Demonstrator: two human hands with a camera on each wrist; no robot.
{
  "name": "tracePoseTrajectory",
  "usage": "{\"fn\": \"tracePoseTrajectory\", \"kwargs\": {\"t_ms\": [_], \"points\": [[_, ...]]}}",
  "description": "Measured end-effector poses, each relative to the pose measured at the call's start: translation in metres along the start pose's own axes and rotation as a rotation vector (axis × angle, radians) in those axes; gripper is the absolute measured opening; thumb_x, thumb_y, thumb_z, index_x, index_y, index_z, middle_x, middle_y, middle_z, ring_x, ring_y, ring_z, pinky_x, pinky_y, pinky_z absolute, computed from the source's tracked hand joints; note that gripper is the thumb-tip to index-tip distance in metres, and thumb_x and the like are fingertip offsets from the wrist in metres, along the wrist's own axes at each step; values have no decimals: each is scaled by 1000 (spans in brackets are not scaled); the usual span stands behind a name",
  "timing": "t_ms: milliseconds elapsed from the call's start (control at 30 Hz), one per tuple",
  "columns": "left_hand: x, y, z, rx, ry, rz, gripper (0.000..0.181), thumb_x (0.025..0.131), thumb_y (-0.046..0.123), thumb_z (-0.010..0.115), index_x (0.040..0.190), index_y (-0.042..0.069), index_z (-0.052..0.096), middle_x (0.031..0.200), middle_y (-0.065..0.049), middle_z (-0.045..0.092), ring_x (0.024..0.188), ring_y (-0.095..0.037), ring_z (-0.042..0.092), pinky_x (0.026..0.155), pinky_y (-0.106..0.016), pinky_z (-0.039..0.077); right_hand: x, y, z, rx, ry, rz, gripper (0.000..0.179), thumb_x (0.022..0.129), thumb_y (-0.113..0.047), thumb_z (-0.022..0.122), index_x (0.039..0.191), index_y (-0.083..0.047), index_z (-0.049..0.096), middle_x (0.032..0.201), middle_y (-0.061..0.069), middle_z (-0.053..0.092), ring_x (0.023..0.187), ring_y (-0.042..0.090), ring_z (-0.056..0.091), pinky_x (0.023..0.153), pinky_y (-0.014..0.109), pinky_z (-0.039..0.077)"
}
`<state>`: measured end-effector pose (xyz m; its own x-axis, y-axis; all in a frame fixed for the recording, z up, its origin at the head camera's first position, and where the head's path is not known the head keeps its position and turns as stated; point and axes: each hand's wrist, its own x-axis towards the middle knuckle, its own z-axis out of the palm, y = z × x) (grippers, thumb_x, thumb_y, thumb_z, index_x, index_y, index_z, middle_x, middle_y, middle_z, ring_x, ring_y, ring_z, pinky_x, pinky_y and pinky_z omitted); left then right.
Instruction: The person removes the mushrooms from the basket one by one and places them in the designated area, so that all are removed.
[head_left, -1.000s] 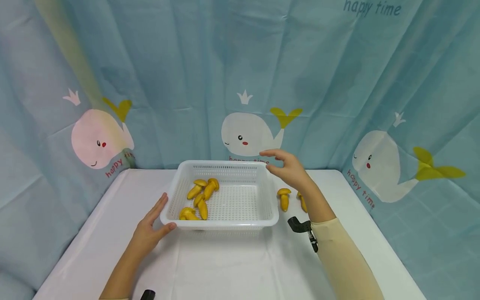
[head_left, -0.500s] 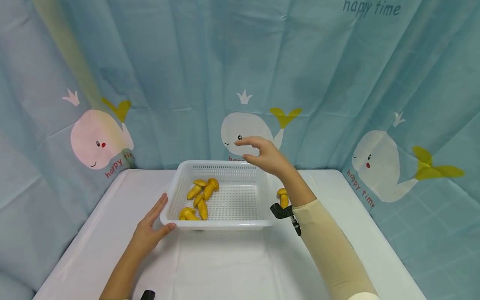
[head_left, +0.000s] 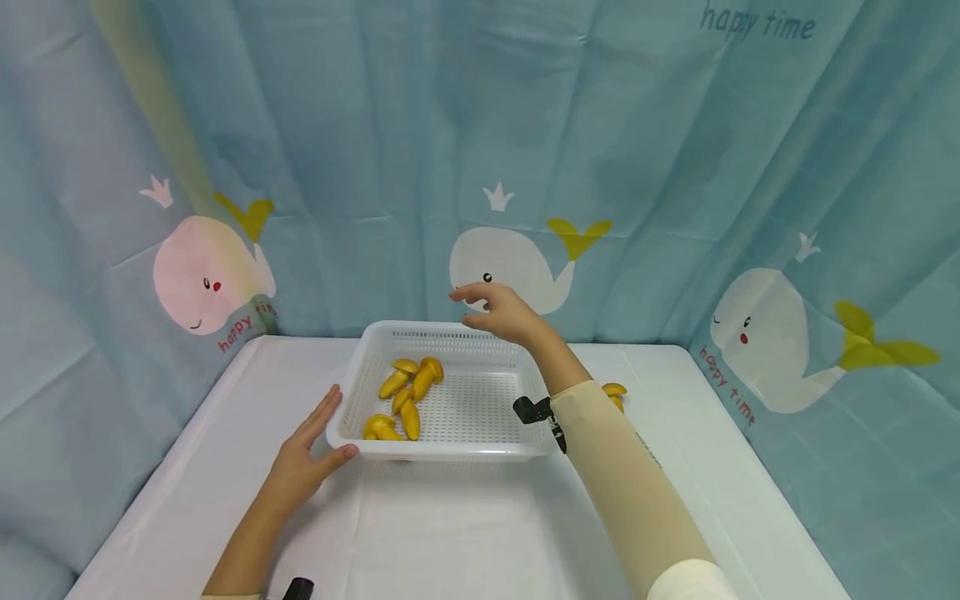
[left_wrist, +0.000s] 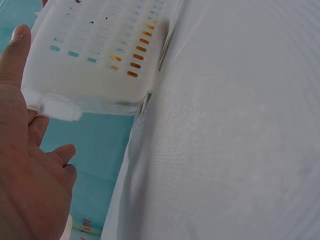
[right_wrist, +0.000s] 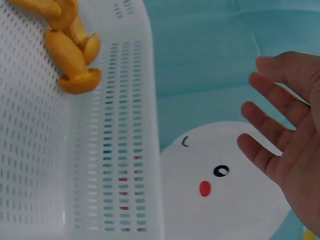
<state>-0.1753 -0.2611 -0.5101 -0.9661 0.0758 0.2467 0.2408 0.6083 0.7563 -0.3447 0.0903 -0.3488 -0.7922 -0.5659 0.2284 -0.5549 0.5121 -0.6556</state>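
A white perforated plastic basket [head_left: 480,451] stands on the table, with several yellow mushrooms [head_left: 410,419] grouped in its left part. My left hand [head_left: 297,467] is spread around the basket's left front corner, thumb at the front rim and straight fingers along the left side. In the left wrist view the thumb lies up against the basket wall [left_wrist: 75,85]. Over the back rim, toward the right, hangs my right hand [head_left: 504,315], fingers loosely bent and nothing in them. The right wrist view shows those fingers [right_wrist: 270,95] apart from the rim.
Right of the basket, beyond my right forearm, a yellow mushroom [head_left: 615,390] lies partly hidden on the white-covered table [head_left: 450,533]. A blue curtain [head_left: 360,167] printed with whales hangs behind and along both sides.
My right hand has moved left, from the basket's right back corner to above its back rim. The left hand and the mushrooms in the basket have stayed put. The head view has shifted slightly.
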Motion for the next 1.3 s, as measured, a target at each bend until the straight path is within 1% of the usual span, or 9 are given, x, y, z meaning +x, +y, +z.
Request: {"fn": "tracePoseTrajectory", "kwargs": {"t_ms": [167,333,433,667,767,933,1000,1133,1300], "points": [[-1,1,-1,-4,2,11,93,87,35,82,162,36,27,171,10,19,156,-39,21,110,-78,29,10,14,11,15,-34,53,41,98,-14,69,139,-15,63,141,1,63,126,24,58,105,39,53],[0,3,0,-5,5,15,94,87,35,83,162,37,27,171,11,19,156,-39,21,111,-78,28,15,30,25,54,-87,91,42,98,-18,71,138,-15,63,139,3,63,122,23,61,102,36,55],[1,5,-1,9,9,9,94,87,37,82,162,36,27,171,10,19,156,-39,21,110,-78,28,20,37,36,55,-129,96,44,97,-18,71,140,-14,62,140,7,63,121,23,62,100,37,57],[1,6,-1,29,9,-17,94,87,41,80,163,37,25,171,10,18,157,-35,19,110,-79,27,29,41,57,73,-215,149,46,96,-11,70,141,-4,61,141,14,63,119,27,65,102,39,56],[0,4,-1,31,11,-21,94,87,42,81,162,37,26,171,9,19,157,-37,20,110,-79,27,30,44,68,63,-245,172,46,96,-11,71,141,-5,61,140,12,63,122,28,63,103,40,56],[-2,2,1,35,9,-22,95,86,41,82,162,38,26,171,3,21,155,-40,22,111,-78,28,30,50,83,51,-302,246,47,97,-14,70,143,-10,60,142,8,63,129,26,59,104,46,55],[-2,1,1,28,7,-21,94,86,40,82,162,38,26,171,3,21,155,-40,22,111,-78,28,30,52,88,32,-316,254,48,97,-13,70,143,-10,60,142,7,62,131,27,57,106,48,54],[-4,0,2,18,4,-19,93,86,41,82,162,38,27,171,7,21,155,-40,23,112,-77,27,31,58,95,2,-320,242,47,95,-12,71,141,-10,61,140,5,64,131,28,57,108,45,52],[-3,3,0,13,7,-2,93,87,39,82,162,35,28,171,6,21,155,-40,24,112,-77,28,32,63,99,27,-320,261,46,94,-12,72,140,-14,64,139,2,65,125,23,60,97,47,59]]}}
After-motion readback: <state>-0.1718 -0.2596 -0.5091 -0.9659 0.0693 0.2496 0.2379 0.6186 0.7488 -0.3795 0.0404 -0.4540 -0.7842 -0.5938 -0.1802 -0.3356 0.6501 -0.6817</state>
